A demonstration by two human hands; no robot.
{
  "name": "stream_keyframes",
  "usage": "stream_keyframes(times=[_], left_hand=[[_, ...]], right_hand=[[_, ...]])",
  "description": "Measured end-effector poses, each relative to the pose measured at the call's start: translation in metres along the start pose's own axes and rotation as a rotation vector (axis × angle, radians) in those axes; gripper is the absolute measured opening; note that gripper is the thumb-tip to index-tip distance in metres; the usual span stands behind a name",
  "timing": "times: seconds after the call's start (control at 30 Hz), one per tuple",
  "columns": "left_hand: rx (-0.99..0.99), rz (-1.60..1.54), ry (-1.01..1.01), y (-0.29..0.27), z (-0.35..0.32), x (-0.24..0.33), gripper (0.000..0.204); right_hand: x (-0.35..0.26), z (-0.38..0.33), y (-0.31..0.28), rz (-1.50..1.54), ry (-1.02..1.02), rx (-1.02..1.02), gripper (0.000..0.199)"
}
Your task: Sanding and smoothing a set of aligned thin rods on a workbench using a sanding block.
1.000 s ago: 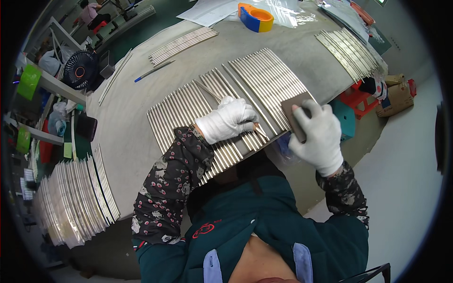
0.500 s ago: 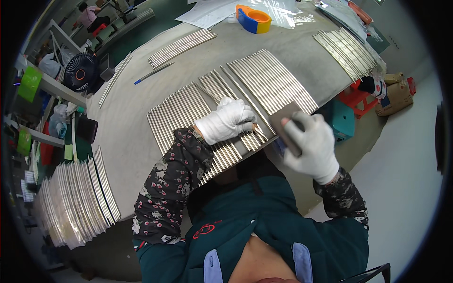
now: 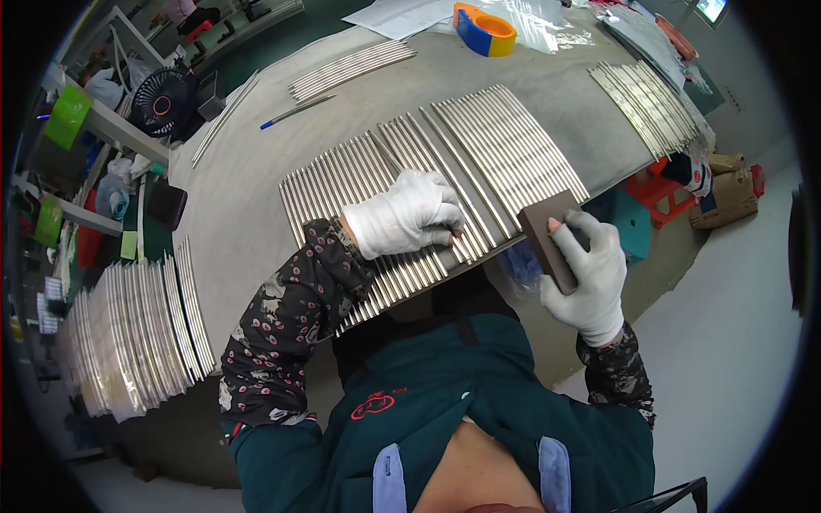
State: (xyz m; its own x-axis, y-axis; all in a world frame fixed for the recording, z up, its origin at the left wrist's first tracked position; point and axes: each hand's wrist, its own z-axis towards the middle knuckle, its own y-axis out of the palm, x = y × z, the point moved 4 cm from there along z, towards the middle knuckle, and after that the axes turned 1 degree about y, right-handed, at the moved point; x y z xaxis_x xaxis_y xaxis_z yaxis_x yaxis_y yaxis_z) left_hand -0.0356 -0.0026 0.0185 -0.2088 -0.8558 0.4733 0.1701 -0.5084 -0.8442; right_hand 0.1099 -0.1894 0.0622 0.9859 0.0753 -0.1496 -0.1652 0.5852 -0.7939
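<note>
My left hand (image 3: 406, 215), in a white glove with bare fingertips, is closed over slim silver metal rods near the table's front edge. One metal rod (image 3: 387, 152) lies askew across the others and runs under this hand; its grip is partly hidden. Beneath and left of the hand is a wide row of metal rods (image 3: 321, 192). To its right another row of rods (image 3: 505, 137) lies flat. My right hand (image 3: 594, 278), gloved too, grips a brown rectangular block (image 3: 542, 235), which looks like a sanding block, just off the table's front edge.
Several rods (image 3: 351, 70) lie at the back, with a blue-tipped pen (image 3: 298, 111) in front. An orange and blue tape dispenser (image 3: 485, 30) stands farther back. Bundled rods (image 3: 646, 111) lie far right, wrapped rods (image 3: 141, 333) at left. A teal stool (image 3: 629, 224) stands beside the table.
My right hand has moved slightly right with the block, which now shows more fully. My left hand stays on the rods, and the askew rod lies more steeply. The view has shifted a little.
</note>
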Motion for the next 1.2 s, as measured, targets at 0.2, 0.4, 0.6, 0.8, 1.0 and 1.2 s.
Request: stream_keyframes(times=[0.2, 0.4, 0.6, 0.8, 1.0, 1.2], left_hand=[[0.117, 0.422, -0.306, -0.01, -0.041, -0.005, 0.068], [0.02, 0.572, -0.421, 0.003, -0.041, -0.019, 0.069], [0.023, 0.551, -0.416, 0.008, -0.025, -0.026, 0.068], [0.017, 0.582, -0.423, 0.008, -0.018, -0.026, 0.068], [-0.01, 0.597, -0.461, 0.01, -0.008, -0.025, 0.069], [-0.01, 0.598, -0.477, 0.011, 0.007, -0.027, 0.072]], right_hand=[[-0.017, -0.014, 0.004, 0.1, -0.026, -0.075, 0.062], [-0.041, -0.021, 0.012, 0.163, -0.132, -0.214, 0.061], [-0.046, -0.027, 0.019, 0.077, -0.093, -0.243, 0.061], [-0.05, -0.024, 0.029, 0.051, -0.075, -0.212, 0.06], [-0.052, -0.024, 0.017, 0.137, -0.116, -0.148, 0.06], [-0.022, -0.015, 0.033, 0.005, -0.017, -0.087, 0.059]])
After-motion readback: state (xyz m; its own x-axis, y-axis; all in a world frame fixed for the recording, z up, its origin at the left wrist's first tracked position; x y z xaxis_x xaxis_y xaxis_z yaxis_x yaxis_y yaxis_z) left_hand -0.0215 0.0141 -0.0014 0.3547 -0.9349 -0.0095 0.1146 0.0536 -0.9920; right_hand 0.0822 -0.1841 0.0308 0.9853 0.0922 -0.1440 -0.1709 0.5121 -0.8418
